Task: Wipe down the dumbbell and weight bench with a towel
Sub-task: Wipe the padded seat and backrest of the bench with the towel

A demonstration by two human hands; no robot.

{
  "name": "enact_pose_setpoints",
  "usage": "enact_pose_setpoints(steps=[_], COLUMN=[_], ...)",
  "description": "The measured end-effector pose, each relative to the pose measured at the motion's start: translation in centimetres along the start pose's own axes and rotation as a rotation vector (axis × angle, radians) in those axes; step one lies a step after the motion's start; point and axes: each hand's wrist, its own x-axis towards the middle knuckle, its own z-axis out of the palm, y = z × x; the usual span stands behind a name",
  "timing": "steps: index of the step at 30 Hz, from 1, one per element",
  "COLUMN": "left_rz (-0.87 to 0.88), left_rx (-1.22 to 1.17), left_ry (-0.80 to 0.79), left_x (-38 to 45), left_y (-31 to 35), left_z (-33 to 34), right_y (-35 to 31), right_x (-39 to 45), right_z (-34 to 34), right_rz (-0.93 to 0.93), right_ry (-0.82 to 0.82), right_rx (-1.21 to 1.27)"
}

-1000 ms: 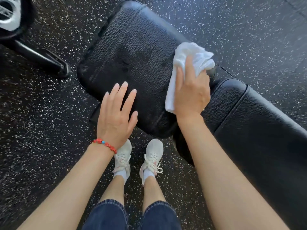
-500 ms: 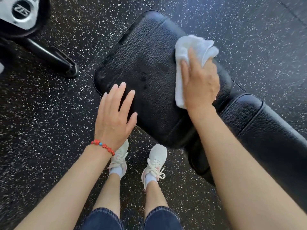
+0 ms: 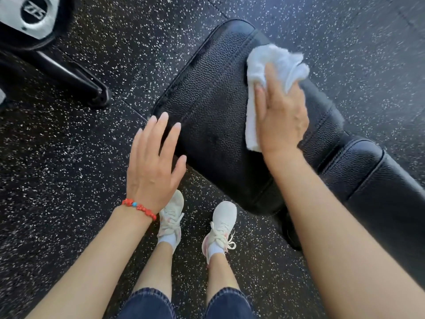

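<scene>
The right hand [image 3: 281,116] lies flat, fingers straight, pressing a white towel [image 3: 271,65] onto the seat pad of the black weight bench [image 3: 213,107]. The towel sits at the pad's far right side, its bunched top reaching the pad's far edge and its lower strip showing left of the palm. The left hand [image 3: 153,164] is spread and relaxed, holding nothing, with its fingertips over the pad's near left corner; whether it touches the pad cannot be told. Between the two hands the grained seat pad is bare. To the right, a narrow gap separates the seat pad from the long back pad [image 3: 379,192], which runs off toward the lower right. A red bead bracelet [image 3: 140,208] circles the left wrist. Below the pad's near edge stand two white sneakers [image 3: 222,224] on the black speckled rubber floor [image 3: 69,169], which stretches widely to the left and beyond the bench. At the upper left, well apart from the bench, lies a dumbbell [image 3: 30,17] with a grey end plate, above a black metal frame leg [image 3: 76,77].
</scene>
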Motion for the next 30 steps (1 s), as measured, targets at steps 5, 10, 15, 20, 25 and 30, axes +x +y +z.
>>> enact_pose_setpoints(steps=[5, 10, 15, 20, 25, 30], left_rz=[-0.035, -0.047, -0.083, -0.087, -0.064, -0.08], left_rx=[-0.033, -0.02, -0.004, 0.036, 0.067, 0.023], left_ry=[0.014, 0.029, 0.026, -0.001, 0.007, 0.02], left_x=[0.0, -1.2, -2.5, -3.8, -3.7, -2.3], left_y=[-1.4, -2.3, -3.5, -5.0, -5.4, -4.2], left_z=[-0.5, -0.7, -0.8, -1.8, -2.1, -2.5], right_y=[-3.3, -4.2, -7.5, -7.9, -6.9, -9.4], right_x=[-5.3, -1.2, -1.7, -5.4, 0.0, -3.7], right_z=[-0.4, 0.1, 0.5, -0.3, 0.1, 0.5], right_rz=[-0.47, -0.348, -0.187, -0.521, -0.515, -0.31], right_ry=[-0.012, -0.004, -0.039, -0.091, -0.081, -0.045], right_rx=[0.153, 0.084, 0.199, 0.246, 0.098, 0.05])
